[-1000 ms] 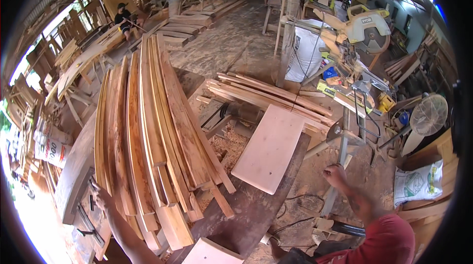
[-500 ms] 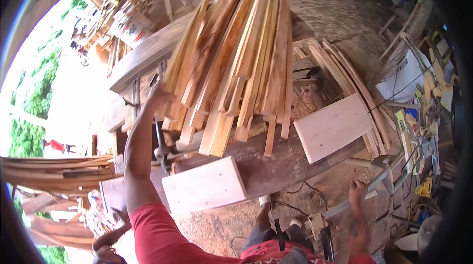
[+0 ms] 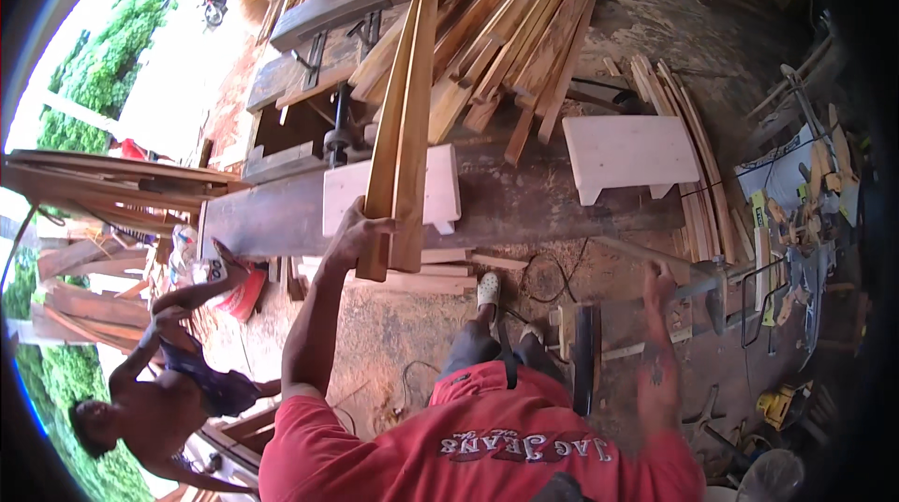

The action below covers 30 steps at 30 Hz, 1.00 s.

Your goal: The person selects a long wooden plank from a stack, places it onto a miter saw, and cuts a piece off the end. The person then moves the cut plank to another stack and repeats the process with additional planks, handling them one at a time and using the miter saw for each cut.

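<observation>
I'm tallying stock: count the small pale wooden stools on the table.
2: one stool partly behind the planks in the left hand, another stool near the right end of the table. More may be hidden.

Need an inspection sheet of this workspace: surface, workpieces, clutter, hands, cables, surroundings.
Surface: long, dark brown wooden bench, bearing two pale rectangular wooden pieces with short legs.
Workpieces: two long, narrow brown wooden strips, held raised; a fanned pile of long brown wooden strips lies beyond.
Clutter: pale wooden boards on the dusty brown floor.
Hands: left hand grips the raised strips near their lower ends; right hand raised, nothing seen in it, grip unclear.
Cables: thin dark cable looped on the floor.
Surroundings: another person at left; green foliage outside.
</observation>
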Motion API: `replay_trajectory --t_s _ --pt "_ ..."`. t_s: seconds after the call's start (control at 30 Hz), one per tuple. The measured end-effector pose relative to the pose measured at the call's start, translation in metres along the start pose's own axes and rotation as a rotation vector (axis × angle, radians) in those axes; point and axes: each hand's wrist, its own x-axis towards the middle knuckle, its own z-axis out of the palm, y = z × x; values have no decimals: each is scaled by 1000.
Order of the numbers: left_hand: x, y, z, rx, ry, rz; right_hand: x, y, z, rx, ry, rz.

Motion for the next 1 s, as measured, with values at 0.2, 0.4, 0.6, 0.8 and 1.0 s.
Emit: replay_trajectory --t_s 0.2,0.4,0.6,0.8,1.0 --pt "-110 -28 77 -135 53 69 -61 -143 6 755 -357 -226" --pt "-185 -81 135 -37 144 -6 -222 -210 73 617 -895 30" --pt "-243 -109 143 -74 44 20 -297 -185 84 846 -1064 122" --pt "-258 -131 137 -779 -222 -43 -321 -185 76 914 -1091 174" --pt "-267 -113 149 -879 -341 -132 -313 -173 40 762 -1169 221"
